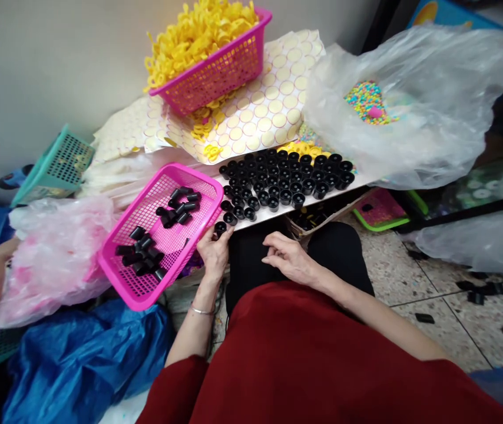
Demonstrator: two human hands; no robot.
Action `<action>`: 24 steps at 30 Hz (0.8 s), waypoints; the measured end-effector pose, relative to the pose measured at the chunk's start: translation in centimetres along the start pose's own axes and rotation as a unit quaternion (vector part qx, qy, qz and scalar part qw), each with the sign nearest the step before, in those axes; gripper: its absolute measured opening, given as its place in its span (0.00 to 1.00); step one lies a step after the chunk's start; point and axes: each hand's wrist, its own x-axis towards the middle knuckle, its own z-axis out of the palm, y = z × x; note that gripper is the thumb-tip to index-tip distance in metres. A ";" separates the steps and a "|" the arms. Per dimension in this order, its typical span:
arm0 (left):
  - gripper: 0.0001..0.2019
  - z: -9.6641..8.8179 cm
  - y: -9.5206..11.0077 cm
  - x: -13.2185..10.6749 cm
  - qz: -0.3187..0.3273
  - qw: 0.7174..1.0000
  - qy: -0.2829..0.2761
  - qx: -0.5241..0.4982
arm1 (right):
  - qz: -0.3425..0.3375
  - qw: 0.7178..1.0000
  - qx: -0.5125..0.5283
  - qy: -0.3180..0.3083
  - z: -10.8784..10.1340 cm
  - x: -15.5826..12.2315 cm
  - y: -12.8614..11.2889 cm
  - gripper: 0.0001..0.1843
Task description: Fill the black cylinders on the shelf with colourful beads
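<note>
While many black caps already stand upright on the desk, others lie loose in the nearer pink basket. Left hand: beside the end cap, grip unclear; right hand: grip loosely parted, apparently empty.

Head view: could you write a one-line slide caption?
Left hand at the left end of upright black cylinders, right hand above the lap, pink basket alongside.
</note>
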 end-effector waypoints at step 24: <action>0.08 -13.6 0.7 10.4 0.113 0.962 -0.103 0.227 | 0.111 0.989 0.038 -0.085 0.7 -0.2 0.1 0.05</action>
